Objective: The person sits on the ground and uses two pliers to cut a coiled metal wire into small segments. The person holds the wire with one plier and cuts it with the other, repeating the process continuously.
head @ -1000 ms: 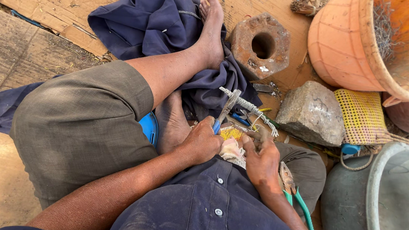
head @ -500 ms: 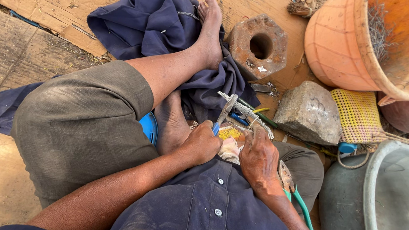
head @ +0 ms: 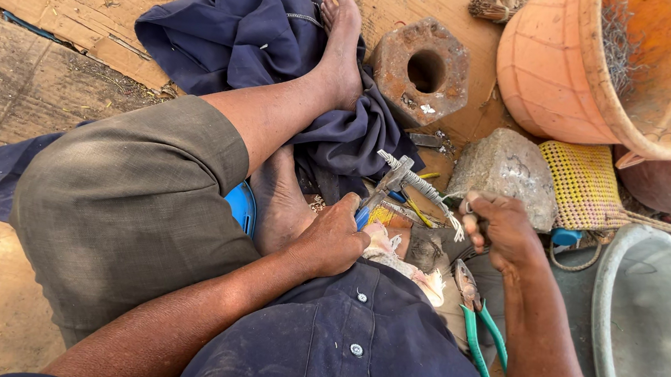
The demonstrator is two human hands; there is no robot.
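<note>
An orange tub (head: 555, 78) lies tipped beside a rusty hexagonal block (head: 419, 70), a grey stone (head: 506, 175), a yellow mesh pad (head: 582, 186) and green-handled pliers (head: 480, 339).

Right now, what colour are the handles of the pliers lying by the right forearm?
Green, seen in the head view: the pliers rest on the lap beside the right forearm.

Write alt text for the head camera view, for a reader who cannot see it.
A seated person's left hand grips blue-handled pliers clamped on a twisted wire strand, which the right hand pinches at its other end. Green-handled pliers lie in the lap, beside a grey stone and orange pot.
</note>
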